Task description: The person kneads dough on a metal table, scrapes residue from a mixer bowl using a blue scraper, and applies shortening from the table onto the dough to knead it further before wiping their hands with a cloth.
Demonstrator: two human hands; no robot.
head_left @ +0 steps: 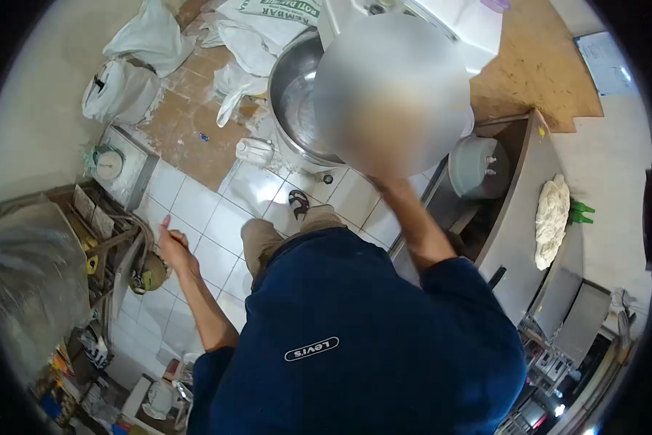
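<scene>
My left hand [176, 245] is held out at the left, above the tiled floor. One finger or the thumb sticks out and the others look loosely curled, with nothing visible in them. My right arm reaches forward to a white machine [478, 36] with a large steel bowl [286, 119]. A round blur covers my right hand [388, 141], so its fingers and anything in them are hidden. Beside the bowl on the floor lies a pale plastic jug [255, 151].
On the right, a long piece of dough [551, 221] lies on a steel counter [518, 217] with green bottles [581, 212] beside it. White sacks [268, 36] stand behind the bowl. At left are a weighing scale [123, 165] and a plastic-covered table [36, 279].
</scene>
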